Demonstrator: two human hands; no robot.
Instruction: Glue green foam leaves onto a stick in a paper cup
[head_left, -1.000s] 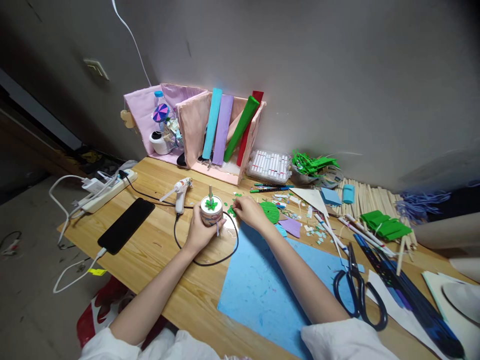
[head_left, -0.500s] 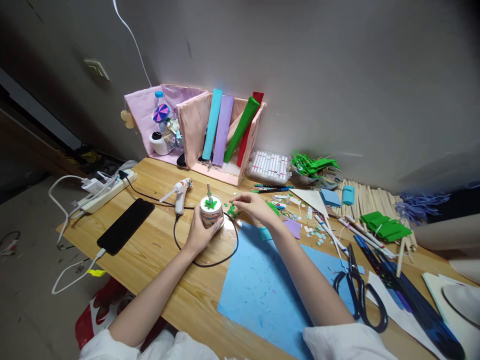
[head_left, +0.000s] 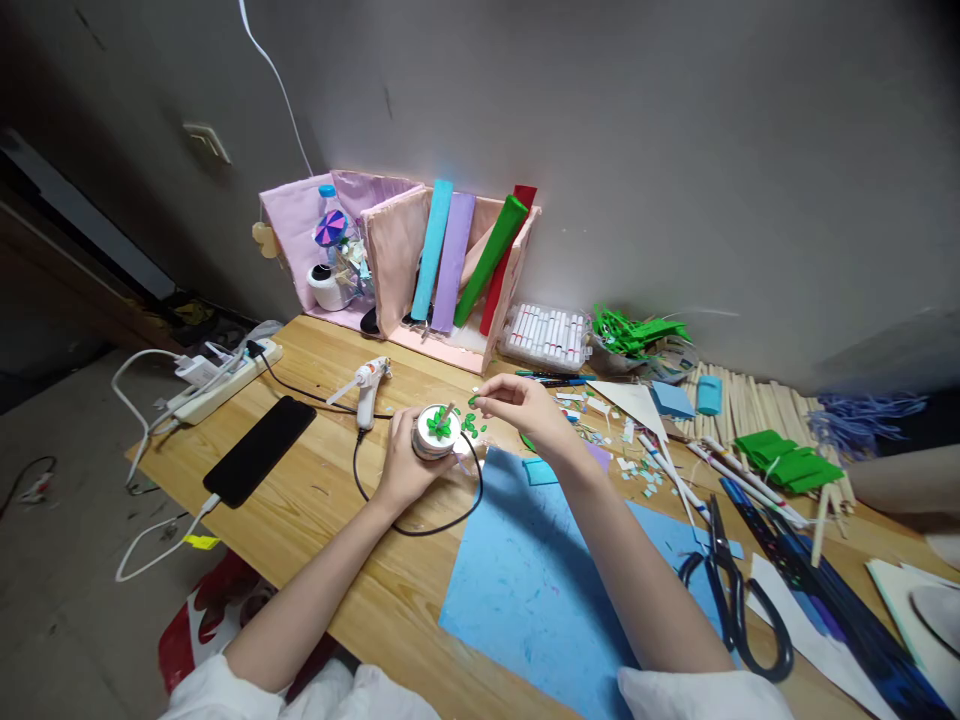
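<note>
My left hand (head_left: 401, 465) is wrapped round a small round pot (head_left: 426, 449) with a white top, now tipped to the right. Green leaf-shaped pieces (head_left: 437, 428) ring the base of a thin stick (head_left: 448, 411) standing in its top. Just right of the pot, my right hand (head_left: 525, 415) is raised, with thumb and forefinger pinched on a tiny green paper leaf (head_left: 472, 401). Beneath those fingertips, several loose green leaves (head_left: 470, 424) lie on the table.
A white glue gun (head_left: 367, 392) stands behind the pot, its black cable (head_left: 420, 533) looping around. Left lies a phone (head_left: 260, 450) on charge. Blue paper (head_left: 525, 580) and black scissors (head_left: 731, 590) are at right. Boxes with crepe paper rolls (head_left: 454, 262) and markers (head_left: 546, 336) line the wall.
The pot has tilted in my left hand, its stick now leaning right. My right hand has risen slightly from the loose leaves with a green leaf at its fingertips. The view has shifted a little.
</note>
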